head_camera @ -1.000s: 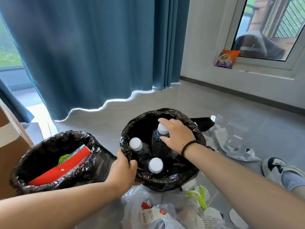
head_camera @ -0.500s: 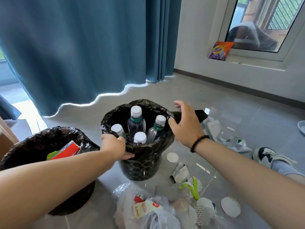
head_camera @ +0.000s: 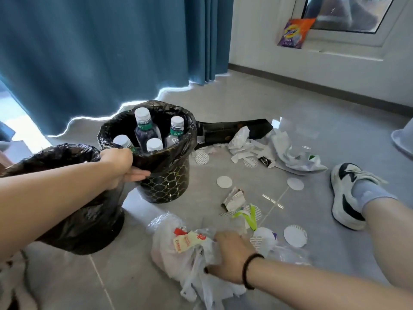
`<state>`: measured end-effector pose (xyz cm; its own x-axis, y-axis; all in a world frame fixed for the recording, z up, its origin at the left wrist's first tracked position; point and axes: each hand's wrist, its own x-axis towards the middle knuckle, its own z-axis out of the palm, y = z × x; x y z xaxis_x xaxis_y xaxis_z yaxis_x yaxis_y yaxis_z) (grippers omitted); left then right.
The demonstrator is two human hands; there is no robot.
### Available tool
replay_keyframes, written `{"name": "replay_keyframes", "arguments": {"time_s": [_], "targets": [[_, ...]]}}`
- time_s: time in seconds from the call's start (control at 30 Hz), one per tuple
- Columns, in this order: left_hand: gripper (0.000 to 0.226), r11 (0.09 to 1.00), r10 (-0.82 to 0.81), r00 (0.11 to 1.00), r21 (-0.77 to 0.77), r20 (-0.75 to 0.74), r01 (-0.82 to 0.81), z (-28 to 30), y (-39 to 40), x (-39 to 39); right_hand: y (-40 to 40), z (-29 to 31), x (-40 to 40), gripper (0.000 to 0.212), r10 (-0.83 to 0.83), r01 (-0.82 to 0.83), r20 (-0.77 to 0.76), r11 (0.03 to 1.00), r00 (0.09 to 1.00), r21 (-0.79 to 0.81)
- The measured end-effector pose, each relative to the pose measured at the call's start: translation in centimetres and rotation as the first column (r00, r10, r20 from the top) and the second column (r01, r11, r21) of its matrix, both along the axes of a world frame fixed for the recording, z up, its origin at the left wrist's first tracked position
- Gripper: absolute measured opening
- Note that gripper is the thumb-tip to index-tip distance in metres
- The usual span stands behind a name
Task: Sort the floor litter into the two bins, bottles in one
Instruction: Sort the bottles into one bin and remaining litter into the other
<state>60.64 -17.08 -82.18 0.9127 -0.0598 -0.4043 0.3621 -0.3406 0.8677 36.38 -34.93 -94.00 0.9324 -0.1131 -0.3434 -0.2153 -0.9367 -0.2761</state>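
A black patterned bin [head_camera: 165,186] lined with a black bag stands on the floor and holds several white-capped plastic bottles [head_camera: 146,130]. My left hand [head_camera: 120,164] grips its near rim. A second bin [head_camera: 73,220], wrapped in a black bag, stands to its left, partly behind my left arm; its contents are hidden. My right hand [head_camera: 230,256] is closed on a crumpled clear plastic bag [head_camera: 178,253] with a red-and-white wrapper, low on the floor in front of me.
Paper scraps [head_camera: 240,144], round white lids [head_camera: 224,181], a crumpled wrapper [head_camera: 233,200] and a black flat item [head_camera: 234,129] lie scattered on the grey tiles to the right. A white-and-black shoe [head_camera: 345,195] rests at far right. Blue curtains [head_camera: 100,52] hang behind the bins.
My right hand left the bottle bin's rim and came down onto the plastic bag on the floor. The view tilted down; my left hand kept hold of the rim.
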Motion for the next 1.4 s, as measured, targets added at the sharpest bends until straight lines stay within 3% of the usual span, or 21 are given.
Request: {"name": "replay_keyframes", "arguments": {"time_s": [0.03,0.1,0.17,0.3,0.37,0.57,0.7,0.8,0.87,0.93,1.0,1.07,1.17,1.27,1.4], "targets": [[0.041,1.0,0.001,1.0,-0.006,-0.025,-0.001,0.3,0.2,-0.7,0.8,-0.7,-0.4,0.073,0.003,-0.004,-0.039,1.0,0.999,-0.021],[0.057,1.0,0.021,0.998,0.013,-0.058,-0.02,1.2,0.6,-2.8,1.9,-1.7,-0.3,0.075,-0.03,0.028,-0.041,0.998,0.999,-0.062],[0.065,0.999,0.002,0.999,0.047,-0.045,0.0,1.8,1.1,-4.9,2.1,-1.8,0.3,0.056,-0.077,0.078,0.022,0.996,0.997,-0.034],[0.049,0.974,-0.175,0.984,0.14,-0.027,0.177,3.3,2.5,-9.7,1.2,1.4,1.6,0.021,-0.218,0.194,0.125,0.964,0.968,0.184],[0.063,0.931,-0.293,0.956,0.233,0.012,0.282,3.5,3.6,-11.7,0.5,4.4,1.9,0.01,-0.264,0.215,0.171,0.942,0.949,0.257],[0.09,0.581,-0.719,0.694,0.514,-0.04,0.631,5.9,4.5,-15.6,-1.4,15.7,-0.4,0.023,-0.329,0.218,0.393,0.928,0.858,0.301],[0.101,0.46,-0.855,0.511,0.576,0.082,0.676,8.8,4.0,-16.5,-1.9,21.8,-2.5,0.022,-0.335,0.218,0.455,0.932,0.825,0.291],[0.091,0.527,-0.84,0.497,0.544,0.218,0.653,9.7,4.1,-16.5,-2.3,24.8,-2.7,0.019,-0.429,0.243,0.371,0.858,0.824,0.453],[0.064,0.638,-0.769,0.541,0.449,0.34,0.625,9.4,4.2,-16.3,-2.4,26.0,-2.4,0.019,-0.459,0.261,0.298,0.814,0.837,0.518],[0.03,0.724,-0.688,0.597,0.334,0.412,0.603,8.9,4.3,-16.3,-2.1,26.2,-2.0,0.019,-0.426,0.241,0.29,0.828,0.857,0.506],[0.012,0.782,-0.619,0.654,0.269,0.434,0.561,8.4,4.4,-16.5,-1.4,25.3,-2.2,0.019,-0.356,0.198,0.342,0.886,0.87,0.419],[0.015,0.826,-0.563,0.721,0.246,0.404,0.506,7.7,4.6,-16.3,-0.4,23.6,-2.9,0.022,-0.231,0.153,0.398,0.964,0.888,0.219],[0.017,0.859,-0.512,0.789,0.198,0.339,0.472,7.3,4.7,-15.9,0.4,21.4,-4.0,0.064,-0.014,0.006,0.437,1.0,0.9,0.019],[0.013,0.851,-0.524,0.808,0.132,0.27,0.508,7.7,4.4,-15.5,0.8,21.0,-4.1,0.081,0.102,-0.144,0.483,0.988,0.869,0.05],[0.022,0.843,-0.53,0.819,0.034,0.219,0.537,8.7,3.5,-15.4,1.1,21.2,-3.9,0.079,0.177,-0.233,0.518,0.971,0.837,0.046]]}}
